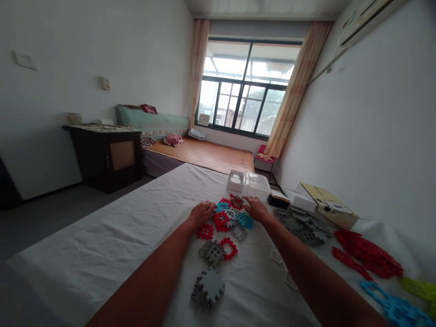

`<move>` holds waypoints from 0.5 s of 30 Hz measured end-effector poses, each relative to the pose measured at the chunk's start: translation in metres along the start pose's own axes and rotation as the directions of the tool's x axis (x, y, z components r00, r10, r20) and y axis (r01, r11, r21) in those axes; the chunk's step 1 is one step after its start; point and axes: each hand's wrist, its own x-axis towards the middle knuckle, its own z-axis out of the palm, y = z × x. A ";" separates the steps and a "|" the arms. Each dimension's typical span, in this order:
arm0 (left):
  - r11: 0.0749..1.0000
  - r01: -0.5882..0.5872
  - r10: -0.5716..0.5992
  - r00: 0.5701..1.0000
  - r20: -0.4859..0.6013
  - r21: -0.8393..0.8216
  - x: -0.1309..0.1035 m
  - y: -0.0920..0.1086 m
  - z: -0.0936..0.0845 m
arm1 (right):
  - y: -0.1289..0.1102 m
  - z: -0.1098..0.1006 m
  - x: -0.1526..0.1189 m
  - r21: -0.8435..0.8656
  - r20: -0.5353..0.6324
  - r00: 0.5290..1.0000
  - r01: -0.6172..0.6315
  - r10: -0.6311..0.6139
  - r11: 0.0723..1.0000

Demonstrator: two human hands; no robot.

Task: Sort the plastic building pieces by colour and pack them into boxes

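A small heap of flat, notched plastic building pieces lies on the white cloth between my hands. My left hand (203,213) is at the heap's left side, fingers loosely bent, its fingertips close to a light blue piece (222,206). On the far right side, my right hand (255,208) reaches in with fingers stretched out, by a grey piece (237,201) over red ones. Neither hand visibly grips anything, though some fingertips are hard to make out. Between them are a red ring piece (221,221) and a darker blue piece (245,220).
Nearer me lie a grey stack (208,287), grey pieces (211,252) and a red ring (229,249). To the right are grey pieces (303,227), a red pile (369,254) and blue pieces (397,304). A clear plastic box (257,186) and a yellow box (329,204) stand behind.
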 end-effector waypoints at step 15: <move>1.000 -0.009 0.009 1.000 0.001 -0.019 0.002 0.000 -0.002 | 0.004 -0.034 -0.036 -0.081 -0.045 0.994 -0.107 0.103 0.991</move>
